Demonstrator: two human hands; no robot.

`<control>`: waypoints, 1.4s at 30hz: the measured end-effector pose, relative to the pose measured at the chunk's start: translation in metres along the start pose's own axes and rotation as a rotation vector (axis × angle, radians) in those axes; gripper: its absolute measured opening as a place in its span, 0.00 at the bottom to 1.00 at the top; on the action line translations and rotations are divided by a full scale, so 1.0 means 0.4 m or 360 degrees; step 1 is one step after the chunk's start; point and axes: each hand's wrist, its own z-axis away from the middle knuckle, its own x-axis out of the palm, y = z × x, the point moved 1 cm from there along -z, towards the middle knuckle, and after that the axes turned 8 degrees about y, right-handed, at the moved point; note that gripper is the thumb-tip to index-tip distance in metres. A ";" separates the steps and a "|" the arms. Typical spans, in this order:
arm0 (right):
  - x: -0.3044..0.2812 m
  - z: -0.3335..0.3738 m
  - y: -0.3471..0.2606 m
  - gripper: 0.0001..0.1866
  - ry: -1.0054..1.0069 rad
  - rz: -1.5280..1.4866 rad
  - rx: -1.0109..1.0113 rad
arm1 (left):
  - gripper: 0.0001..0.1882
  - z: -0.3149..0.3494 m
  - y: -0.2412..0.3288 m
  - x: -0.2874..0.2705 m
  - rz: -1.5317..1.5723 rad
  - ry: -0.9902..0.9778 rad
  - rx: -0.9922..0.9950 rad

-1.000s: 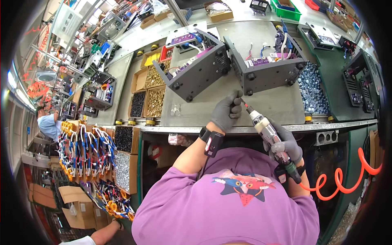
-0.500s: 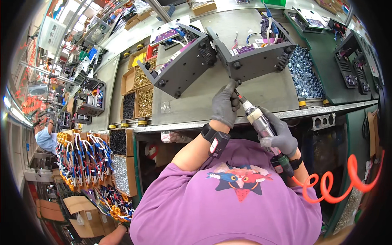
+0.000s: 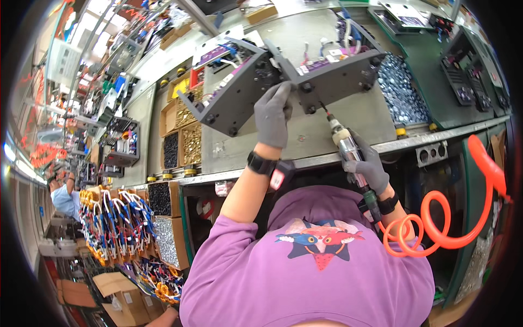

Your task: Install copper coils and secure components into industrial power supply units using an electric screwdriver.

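Note:
Two dark grey metal housings stand tilted on the bench, a left housing (image 3: 239,92) and a right housing (image 3: 338,84). Both have black round feet and carry purple circuit boards and wires. My gloved left hand (image 3: 272,117) is at the gap between them, fingers bent and pressed together; whatever they pinch is hidden. In my gloved right hand (image 3: 369,168) is a pneumatic screwdriver (image 3: 347,146), fingers wrapped round its body. Its bit points up at the lower edge of the right housing, near a black foot (image 3: 310,109); whether it touches cannot be made out.
An orange coiled air hose (image 3: 436,240) trails right from the screwdriver. Left are boxes of brass fasteners (image 3: 190,144) and black ones (image 3: 170,151); bluish metal parts (image 3: 402,90) lie at right. Bundled wires (image 3: 117,223) hang lower left. More housings (image 3: 468,76) sit far right.
My left hand has moved up and left, away from the screwdriver tip to the gap between the housings. The screwdriver is slightly more upright, and the hose coils have shifted.

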 end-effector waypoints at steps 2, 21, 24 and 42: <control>0.006 -0.003 0.005 0.48 0.0000 -0.0040 -0.0024 | 0.13 -0.043 0.034 -0.001 -0.0156 0.0048 0.0271; 0.014 -0.014 0.022 0.50 -0.0056 -0.0293 0.0090 | 0.20 -0.035 -0.112 -0.084 0.1176 -0.0326 -0.0693; -0.004 -0.011 0.008 0.51 -0.0166 -0.0360 0.0078 | 0.18 -0.011 -0.168 -0.107 0.0990 -0.0392 -0.0870; -0.013 0.064 -0.024 0.54 -0.0304 -0.0293 0.0215 | 0.12 0.014 -0.174 -0.039 0.0719 -0.0506 -0.0961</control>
